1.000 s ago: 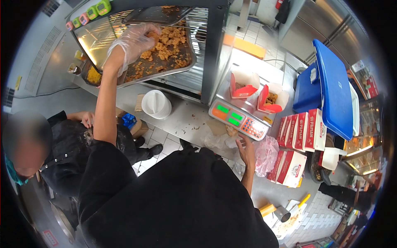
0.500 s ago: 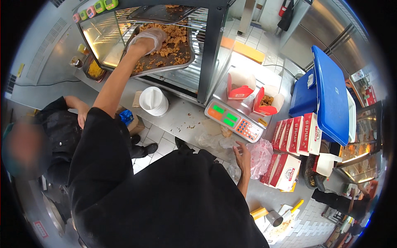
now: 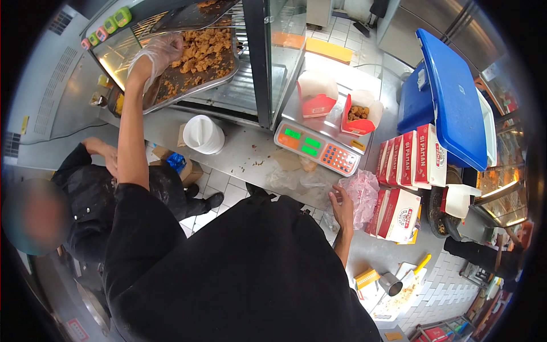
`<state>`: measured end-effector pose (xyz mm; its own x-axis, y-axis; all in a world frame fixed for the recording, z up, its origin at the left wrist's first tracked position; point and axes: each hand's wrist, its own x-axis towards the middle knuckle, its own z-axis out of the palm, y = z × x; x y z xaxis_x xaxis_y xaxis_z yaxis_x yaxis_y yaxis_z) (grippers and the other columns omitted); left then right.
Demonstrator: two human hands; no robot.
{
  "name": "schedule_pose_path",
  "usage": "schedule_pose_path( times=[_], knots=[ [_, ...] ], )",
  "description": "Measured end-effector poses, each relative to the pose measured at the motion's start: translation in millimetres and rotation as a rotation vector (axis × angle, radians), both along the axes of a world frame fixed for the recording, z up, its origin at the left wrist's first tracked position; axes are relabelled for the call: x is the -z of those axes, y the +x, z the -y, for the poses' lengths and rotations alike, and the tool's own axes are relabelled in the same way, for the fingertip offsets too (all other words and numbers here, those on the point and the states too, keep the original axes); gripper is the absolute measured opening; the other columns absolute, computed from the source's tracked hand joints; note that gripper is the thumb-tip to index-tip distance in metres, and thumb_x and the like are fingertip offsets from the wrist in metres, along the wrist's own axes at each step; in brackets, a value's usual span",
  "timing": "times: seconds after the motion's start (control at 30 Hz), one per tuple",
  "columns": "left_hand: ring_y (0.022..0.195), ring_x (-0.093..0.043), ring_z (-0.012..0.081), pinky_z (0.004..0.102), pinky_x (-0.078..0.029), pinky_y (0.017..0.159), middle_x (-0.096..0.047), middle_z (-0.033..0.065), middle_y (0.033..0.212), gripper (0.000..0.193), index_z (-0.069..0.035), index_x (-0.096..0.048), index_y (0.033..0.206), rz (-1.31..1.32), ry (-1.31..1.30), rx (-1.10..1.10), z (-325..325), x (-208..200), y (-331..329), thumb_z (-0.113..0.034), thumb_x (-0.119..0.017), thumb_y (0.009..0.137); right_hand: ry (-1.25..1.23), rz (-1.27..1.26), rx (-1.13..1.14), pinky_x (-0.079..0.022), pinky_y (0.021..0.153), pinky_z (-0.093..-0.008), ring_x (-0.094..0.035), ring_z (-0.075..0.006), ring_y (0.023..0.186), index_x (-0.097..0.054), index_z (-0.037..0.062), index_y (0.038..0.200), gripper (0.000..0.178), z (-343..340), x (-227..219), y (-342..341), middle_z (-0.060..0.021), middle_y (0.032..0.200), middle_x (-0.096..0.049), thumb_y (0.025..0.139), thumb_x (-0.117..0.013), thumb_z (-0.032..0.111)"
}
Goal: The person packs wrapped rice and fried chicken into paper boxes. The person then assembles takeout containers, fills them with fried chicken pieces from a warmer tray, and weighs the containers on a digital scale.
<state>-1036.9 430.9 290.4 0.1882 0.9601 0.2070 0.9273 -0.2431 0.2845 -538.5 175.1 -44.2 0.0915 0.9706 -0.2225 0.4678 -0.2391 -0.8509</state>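
Note:
My left hand [image 3: 158,56], in a clear plastic glove, is over the left side of a dark metal tray [image 3: 219,77] in the glass-sided warming cabinet. Its fingers are bent together beside a heap of fried chicken pieces [image 3: 206,50]; whatever they hold is hidden. Bare and empty, my right hand [image 3: 342,206] has its fingers apart above the counter, next to a pink plastic bag [image 3: 363,196]. On the scale [image 3: 315,147] stand two open red-and-white cartons: the right carton [image 3: 353,122] contains browned pieces, while the left carton [image 3: 317,104] shows little of its inside.
A white tub [image 3: 212,139] stands at the counter's edge before the cabinet. Folded cartons [image 3: 422,157] and a blue cooler [image 3: 456,102] are at the right. Beside my left arm is a co-worker [image 3: 85,194]. A yellow-handled knife [image 3: 421,263] lies on a cutting board.
My left hand has drawn from the middle of the chicken heap toward the tray's left side, its fingers now showing. My right hand stays near the pink bag. The view has shifted slightly.

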Motion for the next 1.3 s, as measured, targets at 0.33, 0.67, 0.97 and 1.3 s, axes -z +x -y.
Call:
schedule_pose_path(
  times=[0.33, 0.67, 0.97, 1.3],
  knots=[
    [0.076, -0.051, 0.0146, 0.0299, -0.043, 0.07, -0.056, 0.0019, 0.081, 0.014, -0.006, -0.061, 0.091, 0.14, -0.04, -0.068, 12.7, 34.2, -13.8, 0.0, -0.057, 0.08, 0.06, 0.013, -0.019, -0.051, 0.073, -0.0341, -0.064, -0.0216, 0.079, -0.064, 0.008, 0.122, 0.033, -11.7, -17.8, 6.9, -0.0136, 0.088, -0.068, 0.091, -0.069, 0.02],
    [0.076, -0.054, 0.0202, 0.0332, -0.045, 0.068, -0.056, 0.0058, 0.078, 0.011, -0.004, -0.055, 0.083, 0.0, -0.065, 0.013, 17.0, 43.2, -6.1, 0.002, -0.06, 0.075, 0.068, -0.01, -0.105, -0.051, 0.07, -0.0349, -0.064, -0.0212, 0.077, -0.065, 0.0073, 0.121, 0.033, -22.2, -12.0, -1.0, -0.0136, 0.086, -0.068, 0.091, -0.069, 0.02],
    [0.076, -0.064, 0.0194, 0.0316, -0.051, 0.071, -0.069, 0.0105, 0.083, 0.006, -0.002, -0.07, 0.083, 0.169, -0.166, 0.043, 12.0, 51.1, -24.5, -0.003, -0.069, 0.077, 0.042, -0.023, -0.125, -0.051, 0.069, -0.0346, -0.064, -0.0213, 0.078, -0.065, 0.0074, 0.122, 0.035, -30.5, -16.8, -8.2, -0.0146, 0.087, -0.067, 0.091, -0.068, 0.023],
    [0.1, -0.066, 0.0216, 0.0312, -0.054, 0.086, -0.07, 0.0105, 0.113, 0.031, 0.0, -0.068, 0.115, 0.304, -0.374, 0.019, 25.0, 32.7, -20.7, 0.004, -0.063, 0.085, 0.011, -0.016, -0.145, -0.051, 0.072, -0.0352, -0.065, -0.0216, 0.079, -0.064, 0.007, 0.122, 0.035, -30.4, -7.5, -10.6, -0.015, 0.088, -0.068, 0.092, -0.068, 0.024]
  ],
)
